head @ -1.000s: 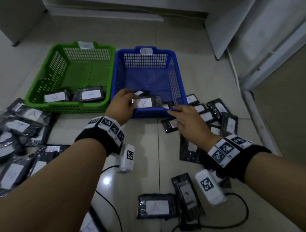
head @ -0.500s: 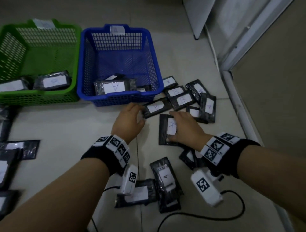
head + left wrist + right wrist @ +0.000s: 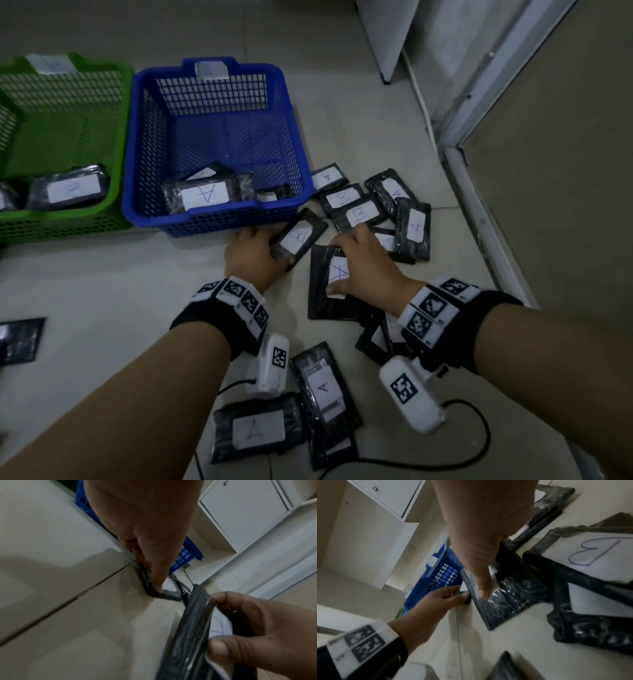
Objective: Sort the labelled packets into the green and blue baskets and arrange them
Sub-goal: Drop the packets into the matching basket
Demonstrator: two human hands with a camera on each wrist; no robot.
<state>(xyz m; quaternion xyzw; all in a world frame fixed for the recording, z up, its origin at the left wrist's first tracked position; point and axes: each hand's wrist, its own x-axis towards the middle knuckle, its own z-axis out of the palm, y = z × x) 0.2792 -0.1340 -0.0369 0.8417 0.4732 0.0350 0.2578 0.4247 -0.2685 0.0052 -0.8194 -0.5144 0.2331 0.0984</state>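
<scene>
Handwritten "A" marks the packet in the blue basket (image 3: 205,195); "B" marks the packet at centre frame (image 3: 297,238); "A" marks the lower-centre packet (image 3: 322,386).

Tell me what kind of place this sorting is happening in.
Probably an indoor room, perhaps an office or storeroom; the work is done on the floor. Signs: pale floor tiles, a white cabinet with a small knob, and baskets, one blue basket, set directly on the tiles.
</scene>
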